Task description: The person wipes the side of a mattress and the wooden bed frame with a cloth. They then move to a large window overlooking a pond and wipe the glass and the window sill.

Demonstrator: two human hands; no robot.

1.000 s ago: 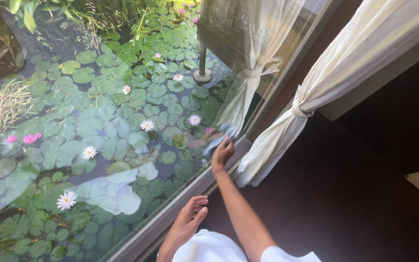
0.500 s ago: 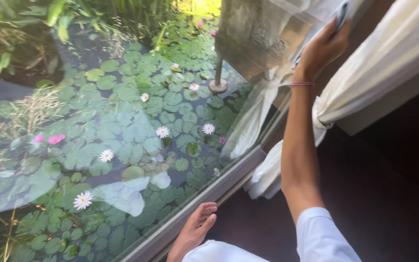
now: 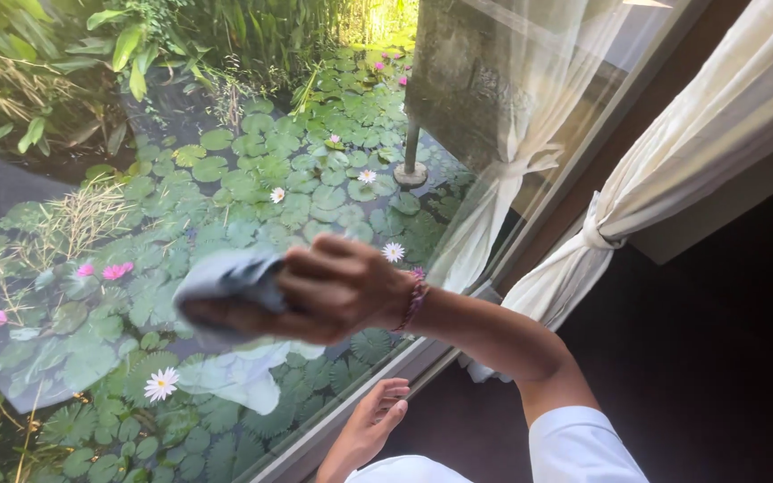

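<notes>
Head view, looking down through a large glass pane [image 3: 252, 134] onto a lily pond: the right hand [image 3: 333, 291] presses a pale grey-blue cloth [image 3: 225, 286] flat against the glass, low and left of the frame's middle. Its fingers are curled narrowly around the bunched cloth, gripping it, and both hand and cloth are smeared with motion blur. A beaded bracelet [image 3: 413, 302] sits at the wrist, and the forearm runs back to the lower right into a white sleeve [image 3: 579, 447].

Half a second ago this same hand was raised high at the upper right of the pane, near the tied curtain; now it has swept down and leftward across the glass, so the arm lies nearly level instead of upright.

The left hand [image 3: 373, 420] rests near the window frame [image 3: 315, 452] at the bottom edge, fingers loosely spread and holding nothing; it has stayed in much the same place as before.

On the right, a cream curtain [image 3: 673, 170], knotted at its middle, hangs beside the dark frame, well apart from the cloth. White and pink water lilies [image 3: 161, 385] float among green pads beyond the glass.
</notes>
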